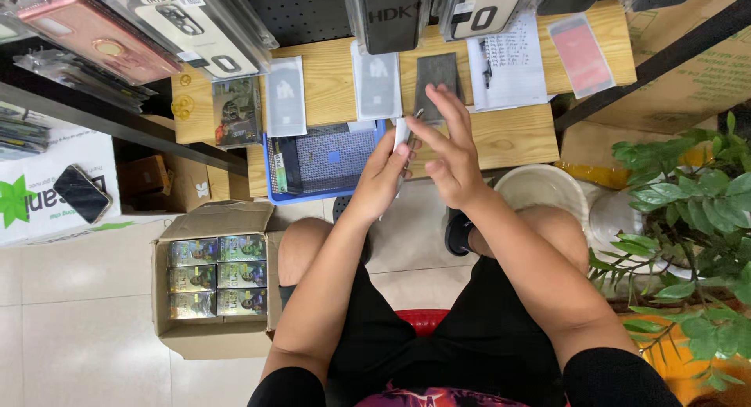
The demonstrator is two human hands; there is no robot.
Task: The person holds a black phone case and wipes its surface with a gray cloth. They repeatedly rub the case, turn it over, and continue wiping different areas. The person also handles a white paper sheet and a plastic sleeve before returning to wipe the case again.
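Observation:
My left hand (385,178) grips a slim white flat piece (401,130) by its lower end, held upright over the front edge of the wooden table (508,137). My right hand (446,145) hovers just to its right with fingers spread, the fingertips touching the top of the piece, where a thin film or tab sticks up. A dark flat sheet (436,74) lies on the table right behind the hands. A blue tray (270,194) with a mesh mat sits to the left of my left hand.
Clear packaged sheets (377,82) and a handwritten paper (512,63) lie on the table. Phone cases hang overhead. An open cardboard box (215,278) of small packs stands on the floor left of my knees. A potted plant (688,219) and a white basin (541,189) stand at right.

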